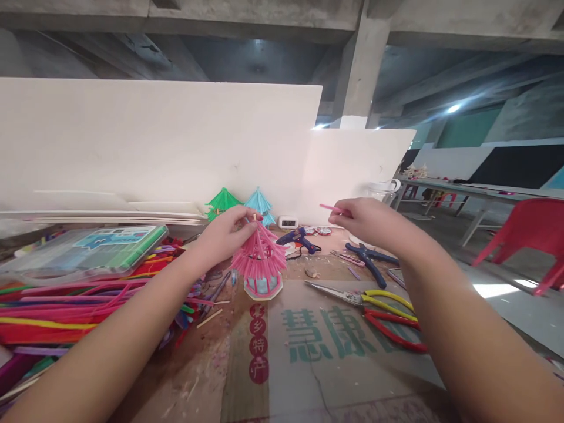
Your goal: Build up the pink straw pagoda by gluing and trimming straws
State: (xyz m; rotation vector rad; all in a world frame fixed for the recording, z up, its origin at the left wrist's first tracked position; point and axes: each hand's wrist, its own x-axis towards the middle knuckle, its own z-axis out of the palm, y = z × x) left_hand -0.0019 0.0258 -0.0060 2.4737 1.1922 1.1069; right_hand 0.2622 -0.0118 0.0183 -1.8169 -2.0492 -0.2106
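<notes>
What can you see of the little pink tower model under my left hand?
The pink tower model is a small pagoda-like craft: two flared roof tiers of thin pink sticks, apparently straws, over a pale blue base. It stands upright on the printed cardboard, beside a heap of coloured sticks. The left hand pinches its tip from above; the right hand, holding a short pink stick, is apart from it.

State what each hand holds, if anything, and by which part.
The left hand grips the pink pagoda model by the tip of its roof. The right hand pinches a short pink stick at one end, with the free end pointing left.
</notes>
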